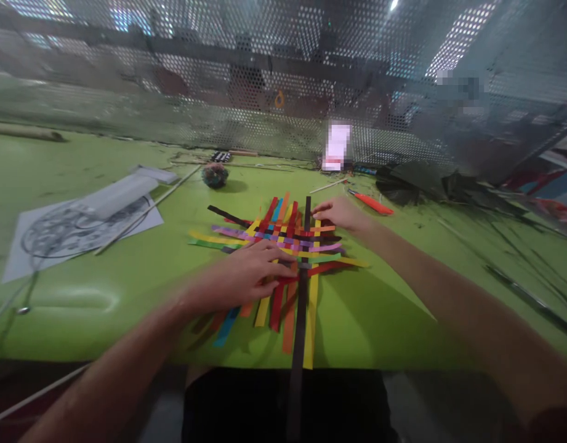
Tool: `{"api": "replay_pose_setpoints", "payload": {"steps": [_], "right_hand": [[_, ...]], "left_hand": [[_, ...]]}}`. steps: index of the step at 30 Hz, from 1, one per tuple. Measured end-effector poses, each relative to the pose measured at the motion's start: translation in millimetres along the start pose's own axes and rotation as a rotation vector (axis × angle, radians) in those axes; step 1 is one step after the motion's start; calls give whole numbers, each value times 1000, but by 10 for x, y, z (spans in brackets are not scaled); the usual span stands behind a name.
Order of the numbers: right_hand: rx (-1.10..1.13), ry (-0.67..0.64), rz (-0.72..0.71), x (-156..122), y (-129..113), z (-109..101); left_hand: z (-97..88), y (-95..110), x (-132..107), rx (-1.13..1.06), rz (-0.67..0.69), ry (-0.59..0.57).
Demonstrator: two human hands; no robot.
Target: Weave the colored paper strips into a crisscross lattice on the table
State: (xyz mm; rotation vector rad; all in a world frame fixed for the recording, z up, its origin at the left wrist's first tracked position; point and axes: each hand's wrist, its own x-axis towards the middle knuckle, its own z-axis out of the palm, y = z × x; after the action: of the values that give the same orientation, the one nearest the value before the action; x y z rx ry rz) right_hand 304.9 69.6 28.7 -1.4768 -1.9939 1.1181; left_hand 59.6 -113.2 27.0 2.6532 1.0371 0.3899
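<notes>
A loose mat of woven coloured paper strips (283,237) lies on the green table, with the ends spread on every side. My left hand (253,271) rests palm down on the mat's lower left part, fingers spread and holding nothing. At the far right corner, my right hand (336,212) has bent fingers closed at the top end of a yellow paper strip (313,307); the fingers cover that end. Just left of it runs a long black paper strip (303,314), its lower end hanging past the table's front edge over my lap.
A patterned sheet (22,261) with a white packet (117,195) and a thin stick (147,212) lies left. A dark ball (215,176) sits behind the mat. An orange-handled tool (373,204), dark leaves (403,184) and a dark rod (532,300) lie right. Perforated metal (181,98) borders the back.
</notes>
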Motion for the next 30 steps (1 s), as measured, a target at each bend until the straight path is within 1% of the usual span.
{"api": "replay_pose_setpoints", "payload": {"steps": [9,11,13,14,15,17,18,19,20,22,23,25,27,29,30], "right_hand": [[-8,26,20,-56,-47,78],[-37,-16,-19,-60,-54,50],[-97,-45,-97,-76,-70,-21],[-146,-27,-147,-101,-85,-70],[-208,21,-204,-147,-105,-123],[-340,174,-327,-323,-158,-224],[-402,267,-387,-459,-183,-259],[-441,312,-450,-624,-201,-276],[-448,332,-507,-812,-209,-271],[-442,309,-618,-1210,-183,-190],[-457,277,-665,-1397,-147,-120],[-518,270,-773,-1695,-40,46],[-611,293,-816,-1862,84,200],[-704,309,-801,-1913,191,300],[-749,309,-785,-1910,231,327]], "left_hand": [[-112,-6,-26,-89,21,-38],[-130,2,-5,-106,11,-28],[-136,9,17,-113,5,-21],[-136,10,25,-111,6,-19],[-134,11,30,-105,8,-20],[-130,8,36,-85,11,-24],[-128,7,39,-74,10,-29],[-127,5,44,-66,9,-36],[-125,3,54,-62,7,-43],[-123,-2,86,-71,0,-49],[-122,-6,105,-78,-3,-49],[-125,-16,130,-88,-8,-35],[-138,-23,93,-88,-12,17],[-162,-15,-45,-85,-26,137],[-174,-3,-154,-80,-49,223]]}}
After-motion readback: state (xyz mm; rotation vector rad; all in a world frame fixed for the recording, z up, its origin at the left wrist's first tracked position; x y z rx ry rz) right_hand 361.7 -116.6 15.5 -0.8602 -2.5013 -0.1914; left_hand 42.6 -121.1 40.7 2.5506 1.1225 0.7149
